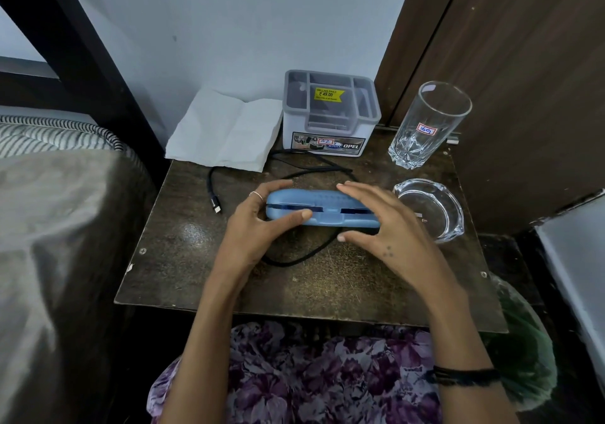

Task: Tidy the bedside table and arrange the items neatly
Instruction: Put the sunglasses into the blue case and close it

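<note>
A blue hard case (322, 209) lies lengthwise in the middle of the dark bedside table (229, 286), its lid slightly ajar. My left hand (258, 223) grips its left end, thumb on the front and fingers over the top. My right hand (383, 223) curls over its right end, thumb low at the front. A black charging cable (214, 191) runs under the case, its plug lying left of it. A grey and white organiser box (330, 115) stands at the back. A white napkin (226, 130) lies at the back left.
A tall drinking glass (425, 125) stands at the back right, with a glass ashtray (432, 209) in front of it, close to my right hand. A bed (59, 227) borders the left, a wooden wardrobe (523, 63) the right. A green bag (523, 351) sits low right.
</note>
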A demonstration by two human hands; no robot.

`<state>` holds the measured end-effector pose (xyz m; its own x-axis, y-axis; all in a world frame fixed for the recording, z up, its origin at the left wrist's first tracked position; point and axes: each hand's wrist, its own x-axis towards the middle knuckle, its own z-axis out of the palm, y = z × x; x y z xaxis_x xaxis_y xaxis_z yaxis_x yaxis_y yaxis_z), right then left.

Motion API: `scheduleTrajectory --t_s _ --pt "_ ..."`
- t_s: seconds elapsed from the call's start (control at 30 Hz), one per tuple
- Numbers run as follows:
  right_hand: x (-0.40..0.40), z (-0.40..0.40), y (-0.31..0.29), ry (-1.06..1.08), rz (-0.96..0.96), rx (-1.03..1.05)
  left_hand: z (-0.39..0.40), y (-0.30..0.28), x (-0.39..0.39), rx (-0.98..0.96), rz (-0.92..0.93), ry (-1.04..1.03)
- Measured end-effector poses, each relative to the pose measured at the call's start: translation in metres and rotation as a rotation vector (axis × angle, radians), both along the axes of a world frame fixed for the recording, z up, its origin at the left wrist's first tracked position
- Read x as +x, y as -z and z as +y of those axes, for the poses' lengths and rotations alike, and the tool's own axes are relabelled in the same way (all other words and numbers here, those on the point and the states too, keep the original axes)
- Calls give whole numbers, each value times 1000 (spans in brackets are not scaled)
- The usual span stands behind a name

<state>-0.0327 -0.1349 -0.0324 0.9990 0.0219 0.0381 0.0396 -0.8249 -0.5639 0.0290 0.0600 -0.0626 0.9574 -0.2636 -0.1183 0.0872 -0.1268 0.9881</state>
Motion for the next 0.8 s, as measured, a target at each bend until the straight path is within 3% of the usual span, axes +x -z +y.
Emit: scheduleTrajectory --t_s 0.13,0.47,0.67,0.8 --pt "3 -1 5 -2 -115 -9 -2 -2 0 21 -43 -29" --pt "3 0 6 1 -185 -24 -2 -8 -2 55 -47 -68" --pt "9 27 2 278 -442 -101 1 -26 -14 7 -136 -227" --pt "16 61 7 340 -506 -17 13 -34 -31 13 -222 -361"
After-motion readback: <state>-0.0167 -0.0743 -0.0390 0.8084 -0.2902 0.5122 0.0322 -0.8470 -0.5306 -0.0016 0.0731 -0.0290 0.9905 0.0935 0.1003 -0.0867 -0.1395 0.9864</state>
